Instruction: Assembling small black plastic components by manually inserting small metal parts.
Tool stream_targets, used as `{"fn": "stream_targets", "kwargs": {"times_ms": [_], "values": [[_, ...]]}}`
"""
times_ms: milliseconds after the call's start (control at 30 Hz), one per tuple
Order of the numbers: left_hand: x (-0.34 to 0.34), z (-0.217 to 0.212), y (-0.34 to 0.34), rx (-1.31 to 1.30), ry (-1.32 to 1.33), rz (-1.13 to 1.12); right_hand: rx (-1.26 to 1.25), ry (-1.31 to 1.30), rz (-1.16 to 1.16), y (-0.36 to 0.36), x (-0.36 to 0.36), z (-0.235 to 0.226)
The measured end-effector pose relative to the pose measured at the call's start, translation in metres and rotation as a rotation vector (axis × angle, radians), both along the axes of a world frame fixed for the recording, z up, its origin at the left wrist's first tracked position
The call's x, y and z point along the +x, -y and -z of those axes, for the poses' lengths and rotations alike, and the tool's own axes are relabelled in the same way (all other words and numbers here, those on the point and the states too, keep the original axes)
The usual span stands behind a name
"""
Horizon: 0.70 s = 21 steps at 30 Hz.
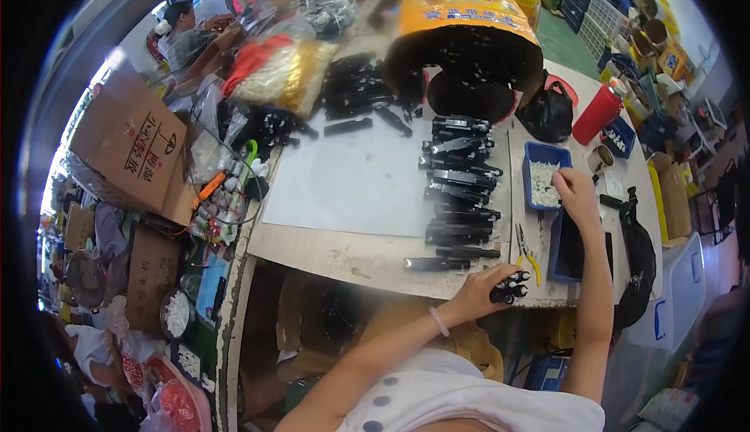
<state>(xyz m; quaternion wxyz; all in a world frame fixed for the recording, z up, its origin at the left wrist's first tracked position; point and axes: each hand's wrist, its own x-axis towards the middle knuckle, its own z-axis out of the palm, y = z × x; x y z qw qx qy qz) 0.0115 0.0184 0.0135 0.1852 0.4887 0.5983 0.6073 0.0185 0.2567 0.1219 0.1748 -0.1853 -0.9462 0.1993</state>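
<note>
At the table's front edge, my left hand [478,293] is wrapped round a small bundle of black stick-like parts [512,287], their ends pointing right. My right hand [576,194] is at the right edge of a blue bin [528,168] of small white pieces [544,183]. Its fingers are closed together, and whatever they may hold is hidden. A column of long black plastic parts [461,176] lies stacked on the table, left of the bin. Pliers with yellow handles [531,262] lie between my two hands, below the bin.
A yellow sack [469,10] with a black opening stands at the back. More black parts [351,88] are heaped beside a white sheet [344,182]. A red bottle [597,113], a black bag [545,112] and a dark tray [556,252] stand right. Another person [187,37] sits far left.
</note>
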Motion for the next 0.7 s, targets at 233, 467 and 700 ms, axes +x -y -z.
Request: {"fn": "stream_targets", "kwargs": {"times_ms": [233,467,700], "values": [[-0.005,-0.005,-0.001,0.012,-0.053,-0.042,-0.396,-0.190,-0.252,0.094,0.080,-0.049],[-0.006,-0.002,-0.003,0.037,-0.025,-0.030,-0.289,-0.279,-0.289,0.131,0.108,-0.022],[-0.004,0.002,-0.001,0.029,-0.032,-0.045,0.029,-0.300,-0.415,0.136,0.100,-0.009]]}}
